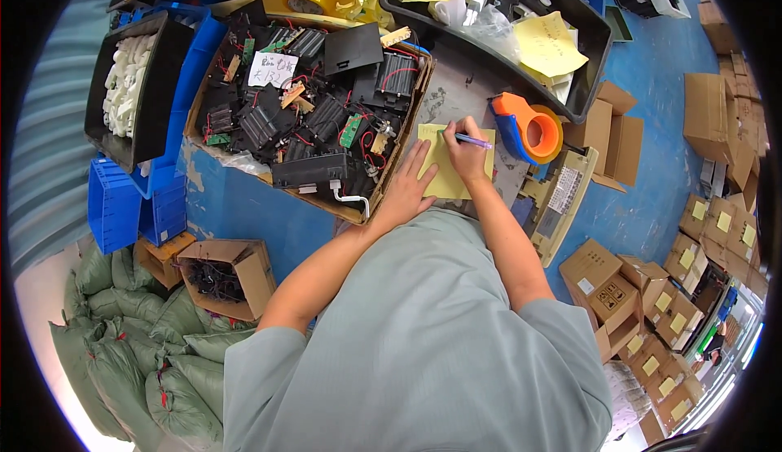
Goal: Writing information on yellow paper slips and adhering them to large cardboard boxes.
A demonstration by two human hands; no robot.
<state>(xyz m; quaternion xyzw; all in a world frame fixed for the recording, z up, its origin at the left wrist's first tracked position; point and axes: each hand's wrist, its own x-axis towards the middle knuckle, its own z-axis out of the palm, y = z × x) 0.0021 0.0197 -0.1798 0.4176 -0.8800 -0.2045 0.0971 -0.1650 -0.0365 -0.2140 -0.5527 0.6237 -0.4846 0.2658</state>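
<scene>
A sheet of yellow paper (446,177) lies on the grey work surface in front of me. My right hand (467,155) rests on it, fingers closed round a purple-and-white pen (474,140) whose tip is at the upper part of the sheet. Faint marks show there. My left hand (408,190) lies flat on the sheet's left side, fingers stretched out and holding nothing. Just left of that hand stands an open cardboard box (414,118) full of black battery holders (326,118) with red wires and small green circuit boards.
An orange-and-blue tape dispenser (529,129) sits right of the paper. Beyond it is a black bin (603,61) with yellow paper and plastic bags. A black tray of white parts (130,85) stands far left. Cardboard boxes (603,285) are at right, green sacks (122,370) lower left.
</scene>
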